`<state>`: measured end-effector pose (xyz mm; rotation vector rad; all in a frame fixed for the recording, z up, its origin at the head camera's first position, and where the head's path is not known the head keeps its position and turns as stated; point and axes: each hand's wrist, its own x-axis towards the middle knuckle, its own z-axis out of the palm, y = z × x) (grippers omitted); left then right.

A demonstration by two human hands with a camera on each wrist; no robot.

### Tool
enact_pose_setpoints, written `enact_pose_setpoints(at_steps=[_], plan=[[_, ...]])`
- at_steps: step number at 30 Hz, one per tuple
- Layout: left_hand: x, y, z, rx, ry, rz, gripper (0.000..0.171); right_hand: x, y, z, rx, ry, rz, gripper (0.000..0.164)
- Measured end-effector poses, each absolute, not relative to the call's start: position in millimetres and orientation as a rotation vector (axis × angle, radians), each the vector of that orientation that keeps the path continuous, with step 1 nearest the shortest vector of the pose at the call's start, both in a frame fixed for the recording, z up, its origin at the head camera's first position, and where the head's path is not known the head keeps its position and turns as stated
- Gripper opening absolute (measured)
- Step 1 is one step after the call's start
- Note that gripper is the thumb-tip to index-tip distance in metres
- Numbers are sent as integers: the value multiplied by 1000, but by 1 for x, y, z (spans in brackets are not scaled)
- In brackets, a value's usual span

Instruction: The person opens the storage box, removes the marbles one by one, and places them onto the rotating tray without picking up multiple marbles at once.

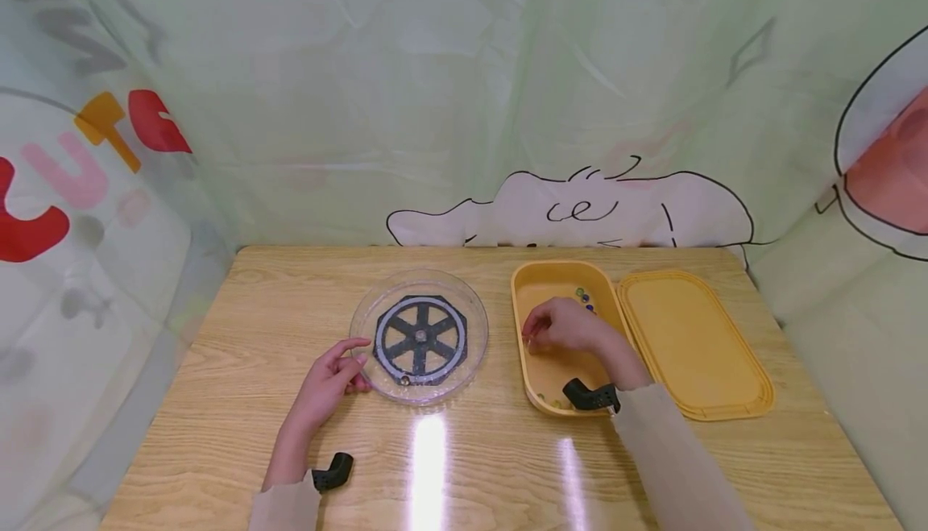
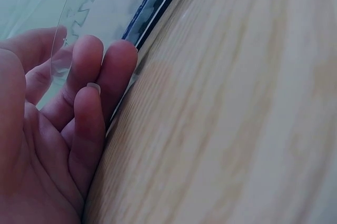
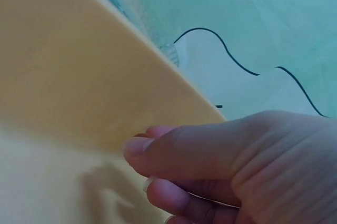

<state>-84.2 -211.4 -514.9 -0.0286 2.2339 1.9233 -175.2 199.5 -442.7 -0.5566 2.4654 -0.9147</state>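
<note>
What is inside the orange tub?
Small green and blue marbles, plus the right hand. That hand and the black wrist mount hide part of the tub floor.

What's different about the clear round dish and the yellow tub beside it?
The clear dish is see-through, whereas the yellow tub is opaque. The clear dish is circular; the yellow tub is oblong with rounded corners. The left hand is at the clear dish's rim, while the right hand is inside the yellow tub. Both sit on the wooden table.
</note>
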Motion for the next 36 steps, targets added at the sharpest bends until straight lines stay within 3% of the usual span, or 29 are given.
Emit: enact_pose_setpoints(at_steps=[36], plan=[[-86, -212, -517, -50, 2252, 1892, 31, -152, 199, -404, -669, 2594, -1072, 11]])
